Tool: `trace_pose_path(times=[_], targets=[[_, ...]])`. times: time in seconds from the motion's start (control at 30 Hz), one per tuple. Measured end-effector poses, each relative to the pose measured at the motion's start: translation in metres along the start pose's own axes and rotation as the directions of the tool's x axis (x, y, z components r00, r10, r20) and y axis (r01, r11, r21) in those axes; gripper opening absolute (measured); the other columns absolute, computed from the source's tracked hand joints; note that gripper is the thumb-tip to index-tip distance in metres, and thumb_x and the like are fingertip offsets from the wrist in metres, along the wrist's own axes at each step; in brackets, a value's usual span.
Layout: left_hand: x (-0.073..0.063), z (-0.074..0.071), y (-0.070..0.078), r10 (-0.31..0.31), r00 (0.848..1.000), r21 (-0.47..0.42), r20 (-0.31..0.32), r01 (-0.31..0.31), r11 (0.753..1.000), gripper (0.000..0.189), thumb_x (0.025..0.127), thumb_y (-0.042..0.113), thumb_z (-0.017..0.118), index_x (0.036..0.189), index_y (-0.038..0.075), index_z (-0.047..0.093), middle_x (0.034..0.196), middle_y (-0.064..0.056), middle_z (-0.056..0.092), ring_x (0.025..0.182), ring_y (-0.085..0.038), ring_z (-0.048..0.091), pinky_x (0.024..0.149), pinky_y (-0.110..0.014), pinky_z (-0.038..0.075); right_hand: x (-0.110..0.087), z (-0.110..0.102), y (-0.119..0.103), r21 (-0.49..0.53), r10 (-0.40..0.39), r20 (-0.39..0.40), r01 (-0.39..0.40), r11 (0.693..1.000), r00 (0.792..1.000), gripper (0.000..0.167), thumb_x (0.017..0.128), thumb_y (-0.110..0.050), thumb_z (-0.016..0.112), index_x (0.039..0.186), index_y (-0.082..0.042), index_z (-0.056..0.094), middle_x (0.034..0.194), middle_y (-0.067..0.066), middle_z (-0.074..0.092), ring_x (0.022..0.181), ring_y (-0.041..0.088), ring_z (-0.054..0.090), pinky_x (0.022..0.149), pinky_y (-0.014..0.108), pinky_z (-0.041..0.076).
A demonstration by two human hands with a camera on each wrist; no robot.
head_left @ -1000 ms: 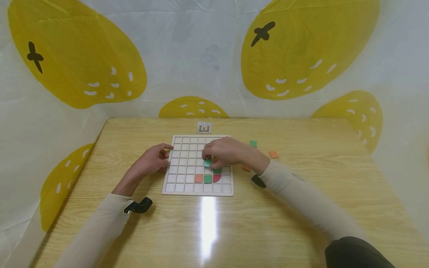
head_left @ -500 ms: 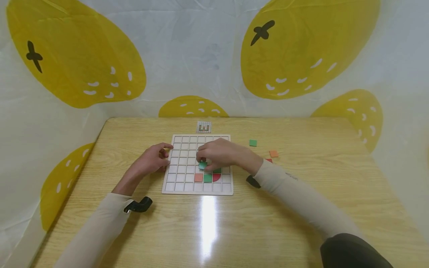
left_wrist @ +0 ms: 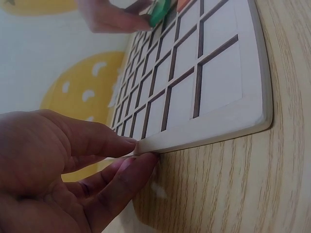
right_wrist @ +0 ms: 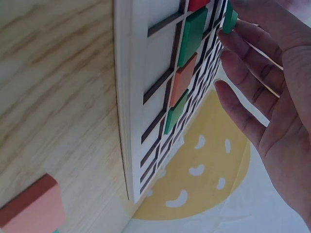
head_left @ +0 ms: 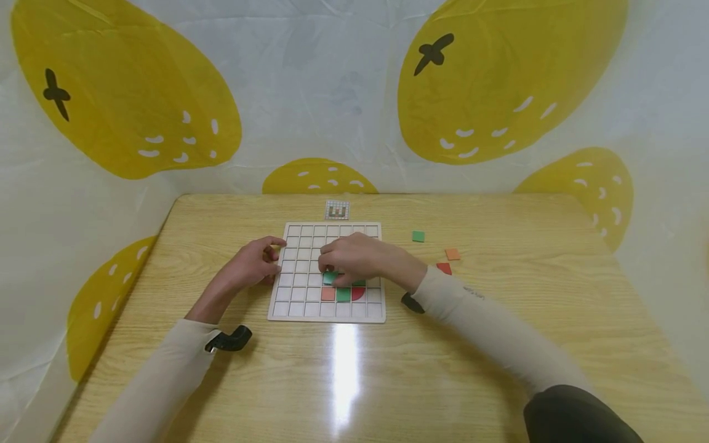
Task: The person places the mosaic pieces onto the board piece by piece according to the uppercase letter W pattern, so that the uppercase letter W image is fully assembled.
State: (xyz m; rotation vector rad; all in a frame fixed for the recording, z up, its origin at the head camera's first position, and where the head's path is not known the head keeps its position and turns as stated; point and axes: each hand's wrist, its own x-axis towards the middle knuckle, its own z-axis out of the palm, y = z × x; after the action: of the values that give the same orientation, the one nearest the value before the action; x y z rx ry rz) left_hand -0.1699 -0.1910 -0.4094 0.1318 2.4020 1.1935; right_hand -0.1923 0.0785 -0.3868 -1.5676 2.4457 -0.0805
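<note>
Currently, right fingers pinch a green tile (partly hidden) over the board; left fingers hold the board's edge.

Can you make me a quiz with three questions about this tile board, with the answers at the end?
1. Pick one: what colour is the tile that the right grip pinches?
a) red
b) green
c) orange

2. True or false: the little picture card lies on the table, past the far side of the board.

3. Fill in the gap: the left grip touches the ____ edge of the board.

Key: 1. b) green; 2. true; 3. left.
</note>
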Motion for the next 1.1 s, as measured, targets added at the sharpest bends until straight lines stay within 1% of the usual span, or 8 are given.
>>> trace_pose_path(times=[0.2, 0.37, 0.6, 0.73, 0.9, 1.1], targets=[[0.0, 0.0, -0.001, 0.015, 1.0, 0.005, -0.004, -0.015, 1.0, 0.057, 0.092, -0.008, 0.063, 0.146, -0.002, 0.046, 0.105, -0.018, 0.051, 0.075, -0.023, 0.056, 0.063, -0.033, 0.052, 0.001, 0.004, 0.0, -0.012, -0.016, -0.016, 0.016, 1.0, 1.0, 0.022, 0.092, -0.037, 0.071, 0.106, -0.02, 0.07, 0.097, -0.008, 0.059, 0.084, 0.008, 0.056, 0.069, 0.026, 0.048], [0.001, 0.001, -0.001, 0.014, 1.0, 0.009, -0.006, -0.014, 1.0, 0.056, 0.092, -0.007, 0.063, 0.145, -0.001, 0.047, 0.105, -0.018, 0.051, 0.076, -0.023, 0.056, 0.064, -0.032, 0.052, 0.0, 0.004, -0.001, -0.002, -0.006, -0.005, 0.006, 1.0, 1.0, 0.021, 0.093, -0.035, 0.07, 0.107, -0.02, 0.072, 0.1, -0.008, 0.062, 0.086, 0.007, 0.058, 0.071, 0.027, 0.051], [0.001, 0.001, -0.002, 0.009, 1.0, 0.007, -0.004, -0.009, 1.0, 0.056, 0.093, -0.007, 0.063, 0.146, 0.0, 0.047, 0.106, -0.018, 0.051, 0.077, -0.023, 0.056, 0.064, -0.033, 0.051, -0.002, 0.004, -0.002, 0.003, 0.01, 0.011, -0.01, 1.0, 1.0, 0.02, 0.094, -0.034, 0.069, 0.11, -0.021, 0.073, 0.102, -0.008, 0.063, 0.088, 0.007, 0.059, 0.073, 0.027, 0.052], [0.0, 0.001, -0.002, 0.007, 1.0, 0.013, -0.005, -0.007, 1.0, 0.056, 0.093, -0.006, 0.063, 0.146, 0.0, 0.047, 0.107, -0.018, 0.051, 0.077, -0.023, 0.056, 0.064, -0.033, 0.051, -0.006, 0.003, 0.0, 0.01, 0.018, 0.009, -0.018, 1.0, 1.0, 0.019, 0.094, -0.03, 0.068, 0.111, -0.021, 0.072, 0.103, -0.008, 0.063, 0.091, 0.009, 0.06, 0.073, 0.028, 0.052], [0.0, 0.0, -0.001, 0.007, 1.0, 0.012, -0.002, -0.007, 1.0, 0.056, 0.093, -0.006, 0.063, 0.146, 0.0, 0.046, 0.108, -0.018, 0.051, 0.078, -0.023, 0.056, 0.064, -0.033, 0.051, -0.014, 0.002, 0.006, 0.025, 0.036, -0.013, -0.036, 0.999, 0.999, 0.019, 0.092, -0.025, 0.068, 0.11, -0.021, 0.073, 0.103, -0.008, 0.064, 0.089, 0.008, 0.06, 0.071, 0.028, 0.051], [0.0, 0.0, 0.0, 0.011, 1.0, 0.02, -0.003, -0.011, 1.0, 0.056, 0.093, -0.005, 0.063, 0.146, 0.0, 0.046, 0.109, -0.019, 0.052, 0.077, -0.023, 0.056, 0.064, -0.033, 0.05, -0.027, -0.002, 0.015, 0.069, 0.08, -0.024, -0.078, 0.995, 0.997, 0.019, 0.092, -0.027, 0.071, 0.109, -0.022, 0.073, 0.103, -0.01, 0.064, 0.092, 0.006, 0.06, 0.077, 0.028, 0.051]])
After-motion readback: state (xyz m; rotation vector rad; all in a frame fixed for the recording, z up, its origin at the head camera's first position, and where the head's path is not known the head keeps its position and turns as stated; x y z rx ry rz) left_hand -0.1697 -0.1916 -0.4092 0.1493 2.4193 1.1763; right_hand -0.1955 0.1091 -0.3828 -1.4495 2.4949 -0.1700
